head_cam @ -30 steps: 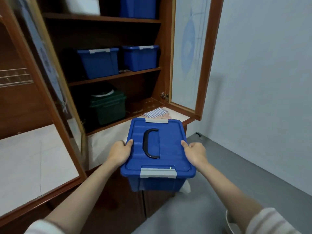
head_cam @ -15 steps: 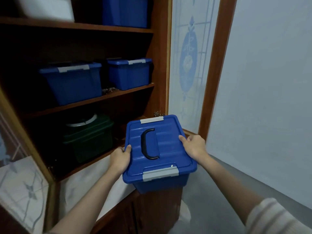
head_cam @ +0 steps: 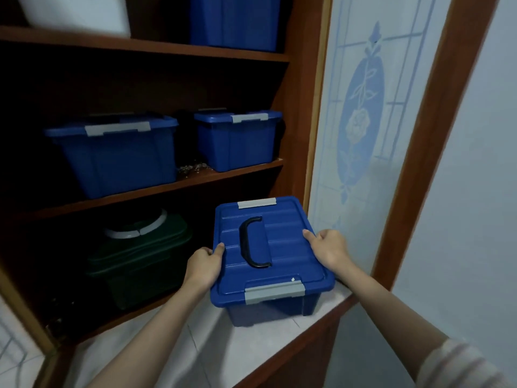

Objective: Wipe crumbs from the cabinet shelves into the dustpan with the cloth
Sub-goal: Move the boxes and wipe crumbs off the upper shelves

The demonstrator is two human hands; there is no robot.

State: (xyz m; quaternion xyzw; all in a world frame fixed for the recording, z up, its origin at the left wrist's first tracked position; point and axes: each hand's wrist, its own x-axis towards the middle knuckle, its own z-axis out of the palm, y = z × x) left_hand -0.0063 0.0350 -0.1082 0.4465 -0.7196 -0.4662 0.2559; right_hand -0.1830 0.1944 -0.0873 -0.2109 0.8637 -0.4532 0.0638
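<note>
- Airborne earlier, the blue storage box [head_cam: 279, 247] now sits on the tiled ledge [head_cam: 251, 348], right end.
- Lid edges gripped by left hand [head_cam: 202, 266] and right hand [head_cam: 330, 249], thumbs on top.
- Loose crumbs [head_cam: 193, 167] lie on middle shelf [head_cam: 140, 193].

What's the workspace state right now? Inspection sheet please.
Surface: white tiled ledge; the blue lidded bin appears set on it in front of the cabinet.
Job's things: crumbs on the middle shelf; cloth and dustpan not in view.
Clutter: larger blue bin and smaller blue bin either side of the crumbs; dark green bin with a white ring on top, one shelf down; top blue bin and white container on the upper shelf.
Grippers: left hand grips the blue lidded bin's left edge, right hand its right edge.
Cables: nothing seen.
Surroundings: open glass door with a blue flower pattern; pale wall to the right.
</note>
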